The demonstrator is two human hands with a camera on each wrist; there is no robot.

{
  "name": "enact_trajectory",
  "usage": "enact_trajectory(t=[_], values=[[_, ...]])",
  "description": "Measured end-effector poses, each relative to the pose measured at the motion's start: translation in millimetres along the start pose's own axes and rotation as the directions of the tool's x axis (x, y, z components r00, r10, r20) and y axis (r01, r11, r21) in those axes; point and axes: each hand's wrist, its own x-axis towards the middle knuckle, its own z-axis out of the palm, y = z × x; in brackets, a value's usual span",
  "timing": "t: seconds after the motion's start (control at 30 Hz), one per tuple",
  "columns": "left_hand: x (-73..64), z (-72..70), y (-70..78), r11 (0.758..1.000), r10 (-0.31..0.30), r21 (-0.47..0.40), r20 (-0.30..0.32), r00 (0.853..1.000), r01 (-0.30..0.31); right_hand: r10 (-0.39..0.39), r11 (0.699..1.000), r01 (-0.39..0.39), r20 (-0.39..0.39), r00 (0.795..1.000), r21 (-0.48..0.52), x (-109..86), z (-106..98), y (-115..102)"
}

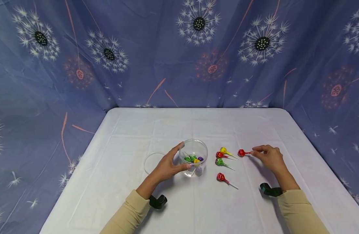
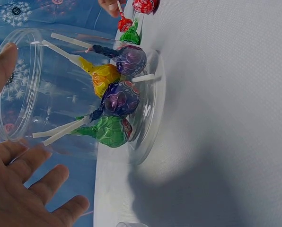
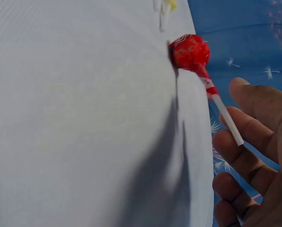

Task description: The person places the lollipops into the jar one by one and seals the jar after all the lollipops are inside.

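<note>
My left hand (image 1: 168, 165) grips a clear plastic jar (image 1: 201, 150) near its rim, thumb on one side and fingers on the other. Inside, purple (image 2: 121, 98), green (image 2: 110, 131) and yellow (image 2: 104, 78) wrapped lollipops rest at the bottom, some sticks pointing toward the mouth. To the right, my right hand (image 1: 268, 158) holds a red lollipop (image 1: 241, 152) by its stick, between thumb and fingers. Its red wrapped head (image 3: 190, 52) points away from the hand, close over the table.
Between the hands lie a yellow lollipop (image 1: 223, 150), a red one (image 1: 219, 155), a green one (image 1: 219, 162) and, nearer me, another red one (image 1: 221, 177). A clear round lid (image 1: 145, 162) lies left of the jar on the white-covered table (image 1: 109, 182). Patterned blue cloth (image 1: 156, 55) surrounds the table.
</note>
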Motion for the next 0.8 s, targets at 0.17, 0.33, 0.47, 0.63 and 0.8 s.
enact_trajectory(t=[0.17,0.33,0.47,0.63,0.8], values=[[-0.3,-0.4,-0.3,1.0,0.006,-0.001,-0.001,1.0,-0.006,-0.007,0.999,0.008,0.008,1.0,-0.039,-1.2,1.6,3.2],[-0.1,-0.5,-1.0,1.0,0.012,0.014,0.0,1.0,-0.012,0.014,0.998,-0.012,0.042,0.999,-0.061,-4.2,1.9,6.0],[0.1,-0.7,-0.9,1.0,0.009,0.014,0.004,1.0,-0.009,0.027,0.998,-0.023,0.063,0.998,-0.057,-5.9,2.0,8.0],[-0.2,-1.2,-0.6,1.0,0.004,0.01,0.006,1.0,-0.004,0.031,0.999,-0.028,0.095,0.995,-0.027,-7.6,1.3,8.9],[-0.7,-1.3,0.3,1.0,0.006,0.015,0.004,1.0,-0.006,0.028,0.999,-0.03,0.076,0.997,0.02,-9.3,-0.1,8.9]])
